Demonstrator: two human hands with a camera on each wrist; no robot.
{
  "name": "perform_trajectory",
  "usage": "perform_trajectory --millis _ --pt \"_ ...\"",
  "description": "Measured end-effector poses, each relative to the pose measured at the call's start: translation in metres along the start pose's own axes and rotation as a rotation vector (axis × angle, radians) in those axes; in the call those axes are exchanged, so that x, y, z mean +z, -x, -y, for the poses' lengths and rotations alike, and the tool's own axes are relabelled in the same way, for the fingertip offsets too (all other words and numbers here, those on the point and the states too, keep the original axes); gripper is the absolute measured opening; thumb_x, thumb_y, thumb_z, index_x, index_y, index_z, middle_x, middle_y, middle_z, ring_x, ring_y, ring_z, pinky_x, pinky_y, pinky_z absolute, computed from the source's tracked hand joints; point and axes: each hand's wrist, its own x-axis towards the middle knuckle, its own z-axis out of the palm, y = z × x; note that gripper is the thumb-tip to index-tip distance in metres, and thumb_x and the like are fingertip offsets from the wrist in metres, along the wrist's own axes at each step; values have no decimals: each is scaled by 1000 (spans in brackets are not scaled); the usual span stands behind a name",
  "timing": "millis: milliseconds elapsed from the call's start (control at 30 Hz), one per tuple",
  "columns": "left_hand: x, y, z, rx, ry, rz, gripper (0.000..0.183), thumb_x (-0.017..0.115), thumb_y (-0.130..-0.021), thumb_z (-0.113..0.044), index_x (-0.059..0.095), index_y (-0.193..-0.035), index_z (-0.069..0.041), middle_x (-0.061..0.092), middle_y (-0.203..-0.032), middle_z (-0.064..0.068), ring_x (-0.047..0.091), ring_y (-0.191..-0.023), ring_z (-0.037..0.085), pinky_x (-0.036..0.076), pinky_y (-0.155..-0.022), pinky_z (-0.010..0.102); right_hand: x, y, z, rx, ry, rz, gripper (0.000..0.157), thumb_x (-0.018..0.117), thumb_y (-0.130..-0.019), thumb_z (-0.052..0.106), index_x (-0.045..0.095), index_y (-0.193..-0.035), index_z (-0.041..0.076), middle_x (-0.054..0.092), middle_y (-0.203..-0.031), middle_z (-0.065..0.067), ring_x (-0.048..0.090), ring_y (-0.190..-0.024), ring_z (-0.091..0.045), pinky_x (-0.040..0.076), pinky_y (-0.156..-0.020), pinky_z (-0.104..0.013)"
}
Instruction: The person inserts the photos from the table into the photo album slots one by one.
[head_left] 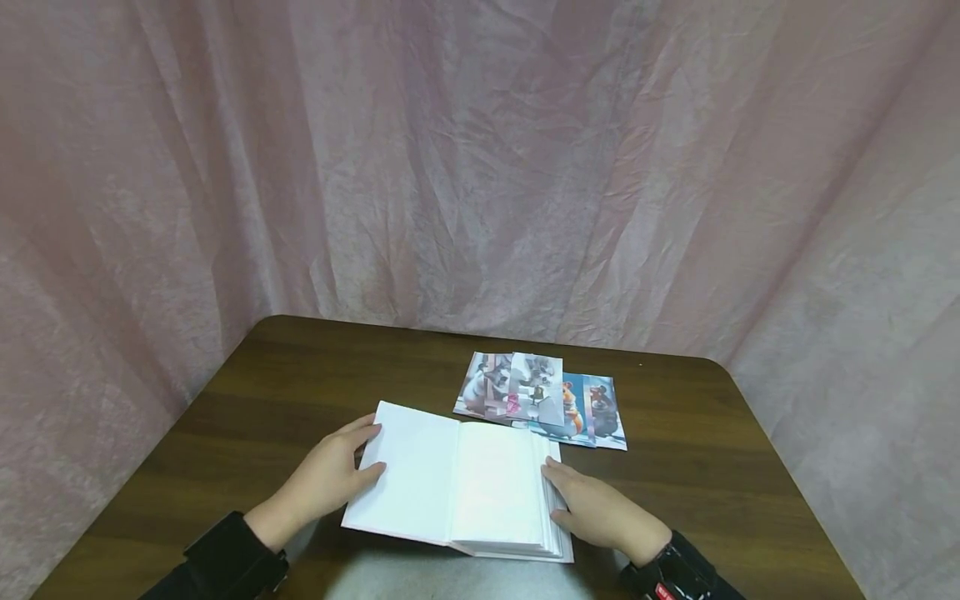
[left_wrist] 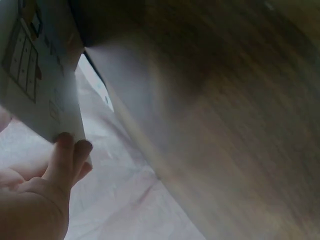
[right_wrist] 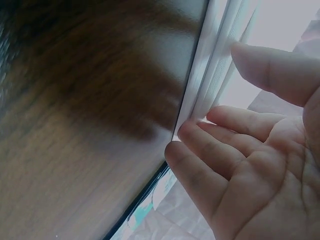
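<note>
A photo album [head_left: 498, 483] with blank white pages lies open on the table, its thicker block of leaves on the right. My left hand [head_left: 327, 471] pinches the outer edge of the raised left cover [head_left: 408, 475]. The left wrist view shows the cover's printed outer face [left_wrist: 37, 75] with fingers [left_wrist: 62, 157] against it. On the other side, my right hand [head_left: 600, 508] touches the right edge of the page block [head_left: 553, 500] with fairly straight fingers. Its thumb lies near the leaves in the right wrist view, and the fingertips meet the album's side.
Behind the album, several picture cards [head_left: 536, 387] with animals lie overlapped, and the album's top edge comes close to them. The brown wooden table [head_left: 675, 417] has rounded far corners. A pinkish curtain [head_left: 480, 167] hangs right behind it.
</note>
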Motion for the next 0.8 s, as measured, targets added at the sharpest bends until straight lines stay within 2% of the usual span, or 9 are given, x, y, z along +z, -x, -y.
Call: perform_trajectory --millis 200,433,800 --pt "5 1 1 -31 -76 92 62 79 -86 -21 57 -133 11 43 -149 30 48 -133 44 44 -103 55 -1 1 1 2 9 -2 63 71 -93 22 47 -146 -1 41 -154 -19 44 -138 -38 40 -107 -57" --pt "17 1 3 -68 -130 176 70 78 -86 -33 54 -137 10 37 -150 35 46 -134 46 42 -105 57 -1 1 2 14 -1 4 63 72 -93 22 47 -146 -1 41 -155 -18 44 -138 -38 39 -107 -58" --pt "22 0 -1 -133 -87 261 81 80 -84 -39 48 -142 9 29 -153 37 39 -138 49 37 -107 62 0 0 0 10 11 -4 63 72 -93 22 47 -146 -1 41 -155 -18 44 -138 -37 40 -106 -58"
